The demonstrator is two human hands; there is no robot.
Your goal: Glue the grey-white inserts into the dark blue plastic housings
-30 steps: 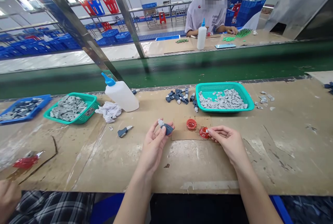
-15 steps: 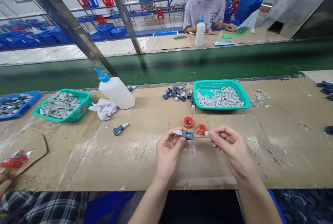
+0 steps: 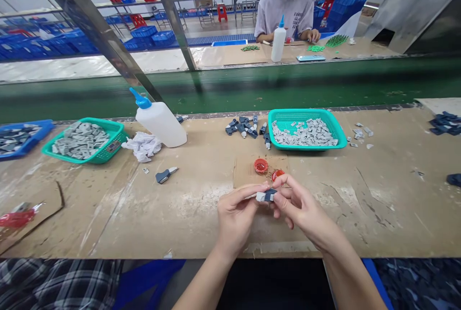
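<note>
Closer together than a moment ago, the left hand (image 3: 236, 216) and right hand (image 3: 302, 206) have drawn inward and now meet over the front edge of a cardboard pad (image 3: 244, 178). Fingers (image 3: 284, 199) of both hands are clenched on a small slate-blue plastic part (image 3: 268, 195), pinching it from either side and hiding part of it. It lies roughly level, held just above the tabletop (image 3: 378, 194), with a pale grey-white piece (image 3: 260, 196) showing at its left end. Two red bottle caps (image 3: 260, 166) sit on the pad just beyond the hands, the nearer one (image 3: 277, 174) almost touching the right hand's fingers. Farther on, loose dark blue parts (image 3: 242, 127) lie beside a teal plastic basket (image 3: 306, 111) heaped with small grey pieces (image 3: 306, 132).
</note>
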